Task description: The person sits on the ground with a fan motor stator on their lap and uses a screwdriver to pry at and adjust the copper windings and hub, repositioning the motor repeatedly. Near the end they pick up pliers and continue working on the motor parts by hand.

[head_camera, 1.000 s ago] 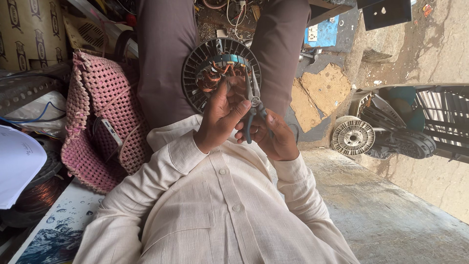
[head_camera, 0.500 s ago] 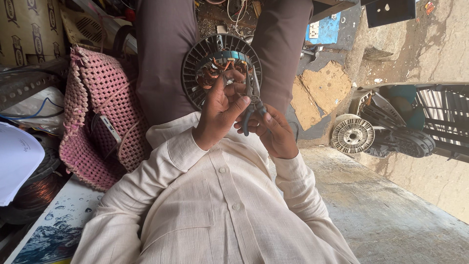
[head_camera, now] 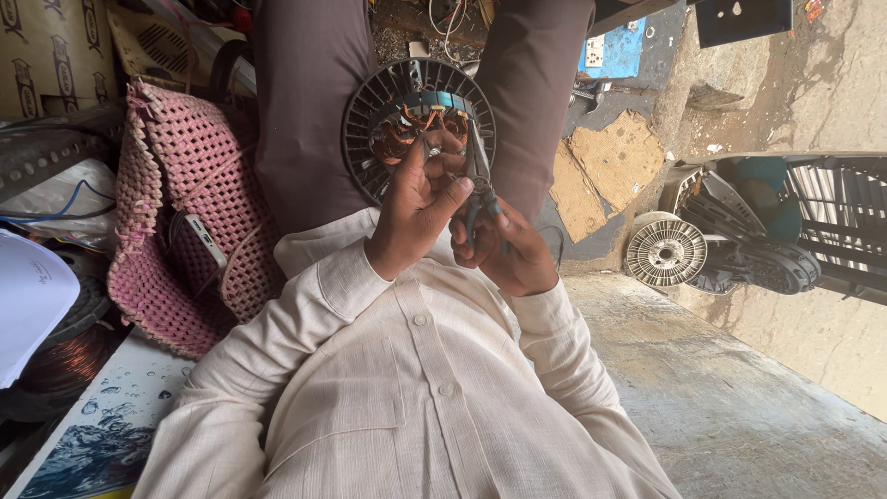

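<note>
At nine o'clock in the view, a white sheet of paper (head_camera: 32, 300) runs off the left edge, with a coil of copper wire (head_camera: 60, 365) just below it and a printed blue board (head_camera: 102, 434) at seven o'clock. Just right of these stands a pink woven bag (head_camera: 185, 203), pressed against the person's dark trouser leg (head_camera: 300, 111), so little free room remains on that side.

At twelve o'clock, between the knees, sits a round black fan motor (head_camera: 416, 125) with ribbed housing and copper windings showing inside. The left hand (head_camera: 416, 208) rises from a cream sleeve, fingers closed narrowly, pinching something small at the windings; what exactly it pinches I cannot tell. Just right of it, touching it, the right hand (head_camera: 508, 254) is wrapped around the handles of grey pliers (head_camera: 478, 180), whose nose points up at the motor's rim.

At two o'clock lie brown cardboard scraps (head_camera: 614, 162) and a blue socket board (head_camera: 614, 51). At three o'clock a pale ribbed disc (head_camera: 665, 249) leans beside dark fan parts (head_camera: 758, 222). From four to five o'clock the concrete floor (head_camera: 739, 397) lies open to the right edge.
</note>
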